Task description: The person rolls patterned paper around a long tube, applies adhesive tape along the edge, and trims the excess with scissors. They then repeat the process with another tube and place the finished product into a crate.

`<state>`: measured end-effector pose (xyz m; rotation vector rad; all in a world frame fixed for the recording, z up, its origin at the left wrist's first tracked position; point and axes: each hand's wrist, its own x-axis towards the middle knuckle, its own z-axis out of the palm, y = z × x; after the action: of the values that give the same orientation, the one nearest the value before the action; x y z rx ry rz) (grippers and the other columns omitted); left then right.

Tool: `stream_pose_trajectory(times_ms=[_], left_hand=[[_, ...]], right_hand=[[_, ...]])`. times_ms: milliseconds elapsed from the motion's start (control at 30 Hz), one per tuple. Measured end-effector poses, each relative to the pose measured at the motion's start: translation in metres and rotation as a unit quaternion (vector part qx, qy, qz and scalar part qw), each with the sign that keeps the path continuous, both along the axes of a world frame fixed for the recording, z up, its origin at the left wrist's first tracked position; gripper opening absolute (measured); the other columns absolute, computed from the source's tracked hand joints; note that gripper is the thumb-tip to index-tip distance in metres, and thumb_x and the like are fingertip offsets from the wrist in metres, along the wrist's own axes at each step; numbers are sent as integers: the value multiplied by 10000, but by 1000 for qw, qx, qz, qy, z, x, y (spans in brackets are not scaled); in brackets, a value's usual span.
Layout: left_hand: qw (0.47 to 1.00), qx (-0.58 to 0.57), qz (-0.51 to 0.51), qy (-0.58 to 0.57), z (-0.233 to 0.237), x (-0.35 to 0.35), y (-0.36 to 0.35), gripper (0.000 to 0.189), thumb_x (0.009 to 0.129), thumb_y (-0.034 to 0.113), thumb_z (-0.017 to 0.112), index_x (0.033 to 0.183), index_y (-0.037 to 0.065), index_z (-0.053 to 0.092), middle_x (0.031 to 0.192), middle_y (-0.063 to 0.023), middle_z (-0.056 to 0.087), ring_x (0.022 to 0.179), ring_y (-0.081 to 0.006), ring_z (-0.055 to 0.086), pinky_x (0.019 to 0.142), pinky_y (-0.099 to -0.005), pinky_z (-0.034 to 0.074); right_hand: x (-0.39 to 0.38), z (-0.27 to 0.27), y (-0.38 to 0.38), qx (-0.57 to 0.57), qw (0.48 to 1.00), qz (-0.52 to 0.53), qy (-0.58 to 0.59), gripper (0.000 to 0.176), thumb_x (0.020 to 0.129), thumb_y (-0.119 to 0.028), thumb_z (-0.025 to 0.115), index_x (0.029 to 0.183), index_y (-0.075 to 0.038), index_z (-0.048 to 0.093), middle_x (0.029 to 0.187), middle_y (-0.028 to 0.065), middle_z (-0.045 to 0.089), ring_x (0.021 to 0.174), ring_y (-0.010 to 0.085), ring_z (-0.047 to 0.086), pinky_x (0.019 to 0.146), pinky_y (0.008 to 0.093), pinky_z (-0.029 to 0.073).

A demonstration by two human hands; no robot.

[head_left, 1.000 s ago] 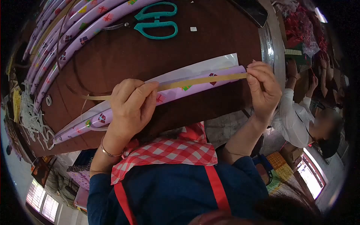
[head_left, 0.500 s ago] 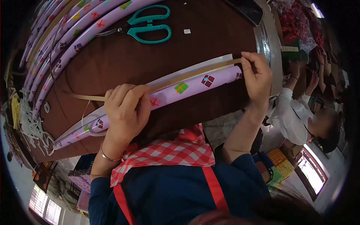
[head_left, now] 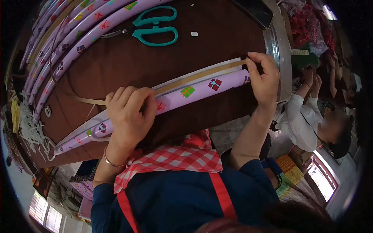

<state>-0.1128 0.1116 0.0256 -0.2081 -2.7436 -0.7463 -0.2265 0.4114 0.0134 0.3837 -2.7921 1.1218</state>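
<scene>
A lilac roll of gift wrap (head_left: 176, 100) printed with little presents lies across the brown tablecloth (head_left: 217, 42). Along its white loose edge runs a narrow tan strip of tape (head_left: 194, 79). My right hand (head_left: 265, 77) pinches the strip's far end between thumb and fingertips, beside the roll's right end. My left hand (head_left: 131, 110) is closed over the strip and the roll further left, its fingertips curled out of sight. A tail of the strip (head_left: 87, 101) sticks out to the left of that hand.
Several finished lilac rolls (head_left: 64, 64) lie at upper left. Near them are teal-handled scissors (head_left: 155, 37), a small white scrap (head_left: 194, 34) and a tangle of white strips (head_left: 37, 134). A phone (head_left: 254, 11) lies at the far edge. A person in white (head_left: 301, 120) works at right.
My right hand has shifted slightly left, and the strip now lies further over the white edge. My left hand has barely moved. The co-worker's hands have drawn together.
</scene>
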Motion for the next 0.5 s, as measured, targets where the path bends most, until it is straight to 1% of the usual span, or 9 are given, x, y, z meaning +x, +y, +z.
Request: stream_pose_trajectory(times_ms=[100,200,433,500], left_hand=[[1000,-5,3,-6,3,-1,1,162,706,25,710,812,120,633,691,-4,570,624,-198,526,612,-343,320],[1000,-2,7,-12,3,-2,2,155,708,25,708,802,121,633,693,-3,573,624,-199,526,614,-343,323],[1000,-8,9,-18,5,-3,1,155,710,27,707,806,124,632,699,-4,578,633,-201,529,620,-342,327],[1000,0,7,-18,4,-4,1,155,710,32,708,807,125,630,704,-4,581,641,-201,532,622,-343,329]], right_hand=[[2,5,-3,-1,1000,-15,-17,135,860,-22,671,991,14,677,938,132,657,835,228,639,730,328,511],[1,3,-1,6,1000,-3,-7,132,865,-20,668,992,15,677,944,130,654,841,218,639,729,323,514],[0,-2,3,-11,1000,2,-10,132,865,-25,668,991,14,677,948,128,656,847,221,636,735,326,511],[-1,-2,3,13,1000,8,-6,136,863,-29,669,992,11,678,955,126,659,858,232,636,750,336,508]])
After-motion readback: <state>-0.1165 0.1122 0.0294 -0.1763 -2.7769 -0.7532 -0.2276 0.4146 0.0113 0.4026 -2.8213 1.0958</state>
